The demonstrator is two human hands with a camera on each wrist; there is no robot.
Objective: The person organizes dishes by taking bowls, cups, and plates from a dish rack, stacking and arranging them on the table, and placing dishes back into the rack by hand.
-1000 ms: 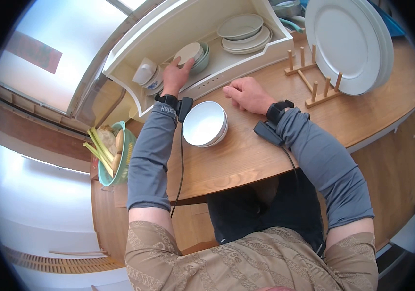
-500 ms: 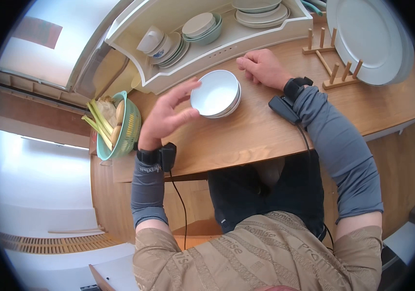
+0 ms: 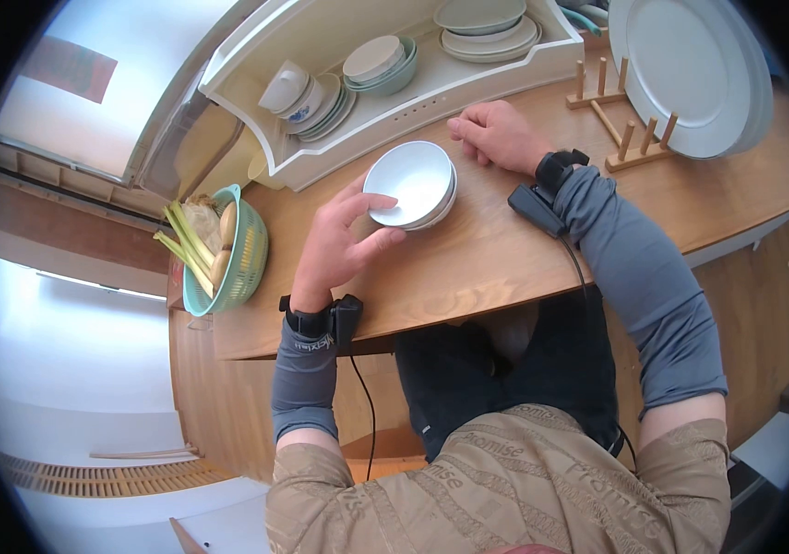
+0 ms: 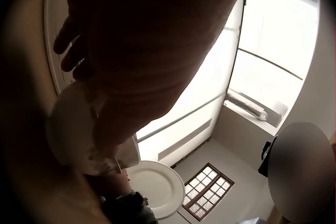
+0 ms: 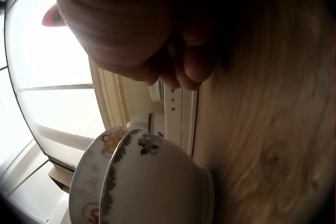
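Observation:
A short stack of white bowls (image 3: 418,175) stands on the wooden table; the right wrist view shows floral decoration on the outside of a bowl (image 5: 157,182). My left hand (image 3: 334,245) is at the stack's near left side. Its index finger overlaps the top bowl's rim, while the thumb lies close by the lower wall. In the left wrist view, this hand (image 4: 142,51) is dark, its fingers spread beyond the bowl (image 4: 73,129). My right hand (image 3: 501,134) rests on the table right of the stack, fingers loosely curled, holding nothing.
Behind the bowls, a white shelf (image 3: 339,152) holds cups, bowls and plates. A wooden peg rack (image 3: 639,157) with large white plates (image 3: 690,74) stands at the right. A green basket (image 3: 249,254) of vegetables sits at the left. The table's front edge curves near my body.
My left hand came back from the dishes on the shelf, passed left of the bowls, then moved right to their rim. My right hand stays on the table. The head view has shifted.

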